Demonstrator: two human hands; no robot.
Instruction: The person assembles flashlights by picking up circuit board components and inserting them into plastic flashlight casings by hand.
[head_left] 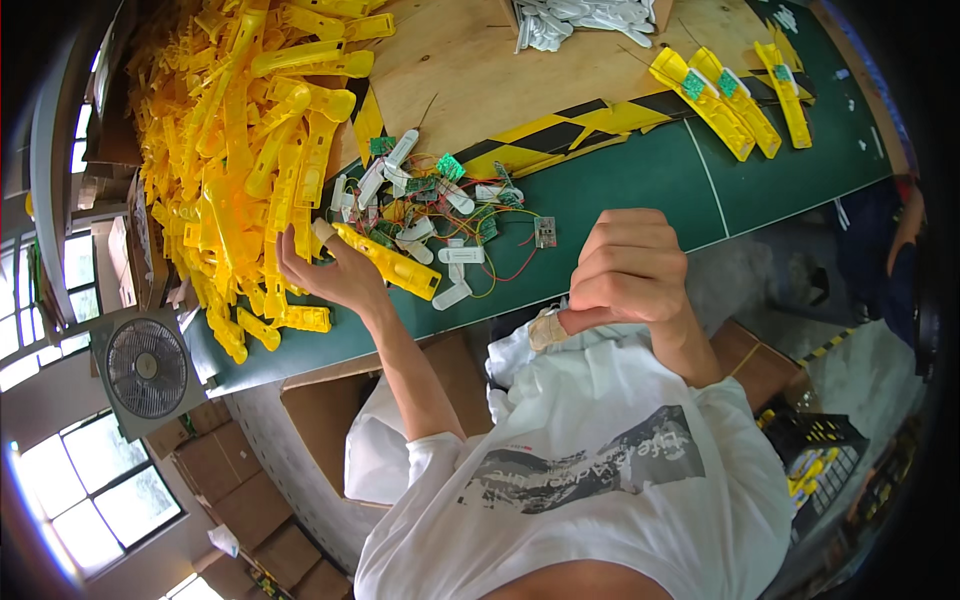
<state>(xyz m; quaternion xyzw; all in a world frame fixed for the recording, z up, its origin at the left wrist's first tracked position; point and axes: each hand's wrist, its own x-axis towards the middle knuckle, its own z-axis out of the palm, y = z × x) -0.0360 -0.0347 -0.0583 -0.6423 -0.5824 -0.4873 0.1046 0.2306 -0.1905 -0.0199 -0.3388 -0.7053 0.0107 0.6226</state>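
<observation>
My left hand (345, 272) is at the near edge of a heap of yellow plastic shells (235, 150), its fingers apart and a tan wrap on one of them. Right beside it, a single long yellow shell (392, 264) lies slanted on the green table; I see no grip on it. My right hand (632, 268) hovers off the table's front edge, its fingers curled into a fist. Its thumb, with a tan wrap (547, 330), points left. The inside of the fist is hidden. Green circuit boards (451, 167), thin wires and white plastic pieces (461, 255) lie tangled between the hands.
Three yellow shells with green boards (737, 90) lie at the far right. A box of white parts (545, 22) stands at the back. Striped tape (540, 142) borders a wooden board. A grey fan (147, 367) stands left, with cardboard cartons (215, 462) below. Another person stands right.
</observation>
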